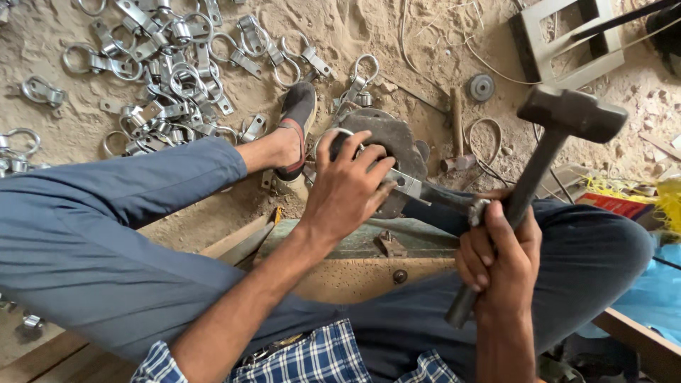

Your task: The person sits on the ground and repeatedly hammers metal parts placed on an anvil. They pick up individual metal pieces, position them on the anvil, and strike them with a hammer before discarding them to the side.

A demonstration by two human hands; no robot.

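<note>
Right hand [500,259] closed around the dark handle of a sledgehammer [546,152], gripped low on the shaft, near the body. Hammer of worn, dull metal, blocky head raised at the far right; long axis slanted from near left up to far right, head pointed away from the body. Left hand [347,188] curled over a metal pipe clamp [401,181], fingers pressed on its ring, flat silvery tab stuck out to the right. Clamp rested on a dark, round, notched iron block [394,145] at the centre, above a wooden bench [355,273]. Farther left, heaped on sandy ground: a pile of similar shiny clamps [167,64]. Farther right, a small hammer [457,131].
</note>
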